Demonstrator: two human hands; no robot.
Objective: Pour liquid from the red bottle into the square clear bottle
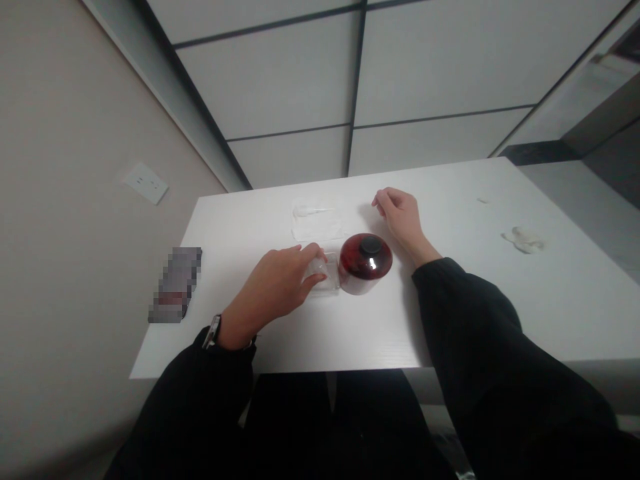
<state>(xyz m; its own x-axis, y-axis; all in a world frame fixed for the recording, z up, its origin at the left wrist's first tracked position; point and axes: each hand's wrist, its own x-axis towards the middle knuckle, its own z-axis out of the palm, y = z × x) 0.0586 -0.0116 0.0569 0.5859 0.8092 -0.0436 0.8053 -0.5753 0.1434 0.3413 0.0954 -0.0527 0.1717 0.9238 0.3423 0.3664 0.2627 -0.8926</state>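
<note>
My left hand (280, 283) reaches in from the left, with its thumb and fingers closed around the top of a small clear square container (330, 285). The fingers partly cover it, so its shape is hard to make out. Just to the right, close against it, stands a round jar (366, 263) with a dark red glossy top and a black cap. Behind that jar, my right hand (399, 212) rests over the table with curled fingers; I see nothing in it. A flat clear plastic piece (320, 230) lies beyond the left hand, with a thin pale dropper-like item (313, 211) at its far edge.
The white table (475, 300) ends at a wall on the left. A pixelated flat item (175, 285) lies near its left edge. Crumpled whitish scraps (523, 240) lie at the right. Paneled white doors (290, 87) rise behind, and a wall socket (146, 183) is at the left.
</note>
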